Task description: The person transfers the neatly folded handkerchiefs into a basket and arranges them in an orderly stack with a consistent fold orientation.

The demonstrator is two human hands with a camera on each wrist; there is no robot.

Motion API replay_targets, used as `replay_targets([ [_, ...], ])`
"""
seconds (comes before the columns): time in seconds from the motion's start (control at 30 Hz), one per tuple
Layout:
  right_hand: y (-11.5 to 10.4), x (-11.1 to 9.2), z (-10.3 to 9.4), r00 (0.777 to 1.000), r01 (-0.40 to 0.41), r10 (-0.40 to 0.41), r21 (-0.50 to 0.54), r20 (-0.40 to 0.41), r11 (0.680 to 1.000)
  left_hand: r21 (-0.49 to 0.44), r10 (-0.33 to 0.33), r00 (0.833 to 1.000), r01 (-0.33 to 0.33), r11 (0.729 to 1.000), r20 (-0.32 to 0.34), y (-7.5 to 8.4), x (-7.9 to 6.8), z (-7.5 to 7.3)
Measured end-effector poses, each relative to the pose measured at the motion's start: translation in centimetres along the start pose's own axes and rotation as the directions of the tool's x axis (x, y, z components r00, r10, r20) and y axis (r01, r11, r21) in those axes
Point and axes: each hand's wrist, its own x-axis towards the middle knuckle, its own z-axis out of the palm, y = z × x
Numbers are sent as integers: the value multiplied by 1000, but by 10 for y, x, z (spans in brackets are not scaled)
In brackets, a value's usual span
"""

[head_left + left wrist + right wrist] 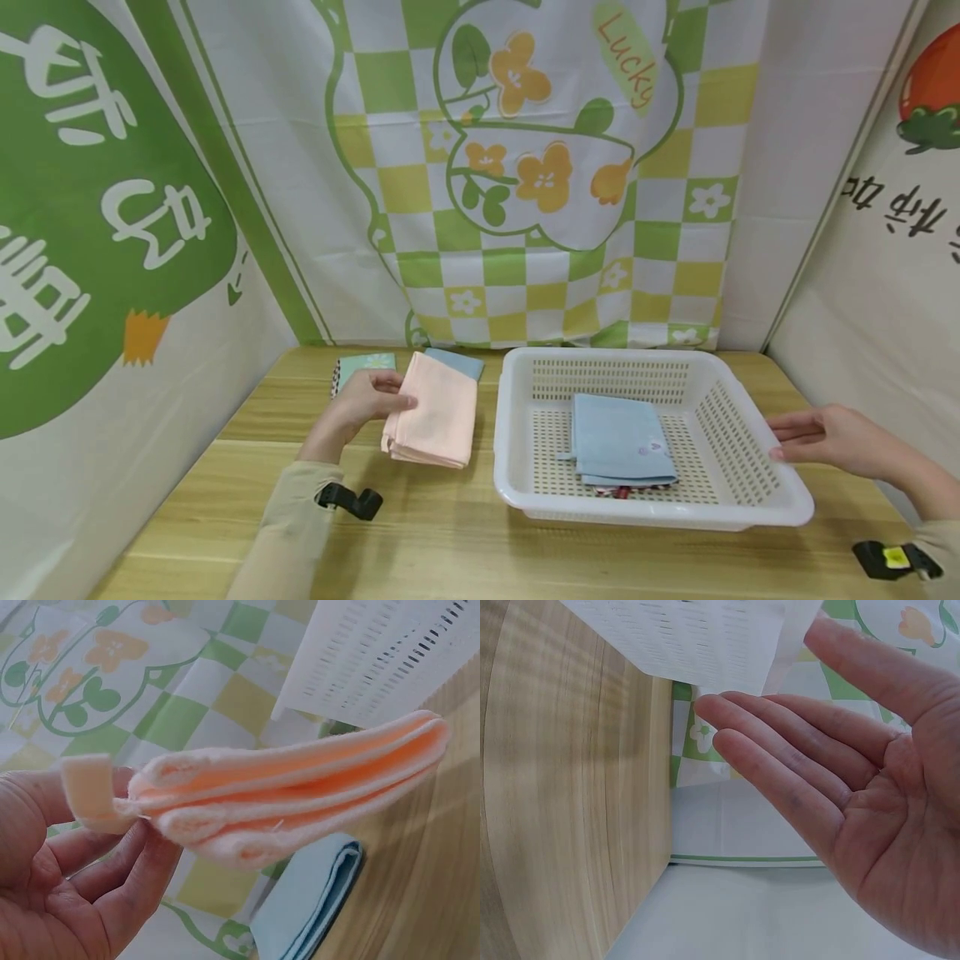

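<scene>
My left hand (365, 402) pinches a folded pale-pink towel (437, 408) by its left edge, thumb on the front face and fingers behind. In the left wrist view the towel's stacked folds (300, 776) and small hanging loop (88, 787) face the camera. My right hand (843, 440) is at the right side of a white plastic basket (637, 510), its fingers straight along the outer wall and the thumb at the rim. Inside the basket lies a folded light-blue towel (618, 437), with a red-patterned cloth (622, 492) peeking out beneath it.
Behind the pink towel, a folded blue towel (459, 363) lies on the wooden table (435, 533). Left of it is a mint-green cloth (371, 363) with a flower design, partly hidden by my left hand. Printed curtains (540, 275) hang along the table's back edge and sides.
</scene>
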Motion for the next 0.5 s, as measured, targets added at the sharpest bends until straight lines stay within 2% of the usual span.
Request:
replay_targets([
  [0.5,-1,-1,0,1000,-4,4,-8,5,1000,-32,3,1000,-3,999,-21,14,0,-3],
])
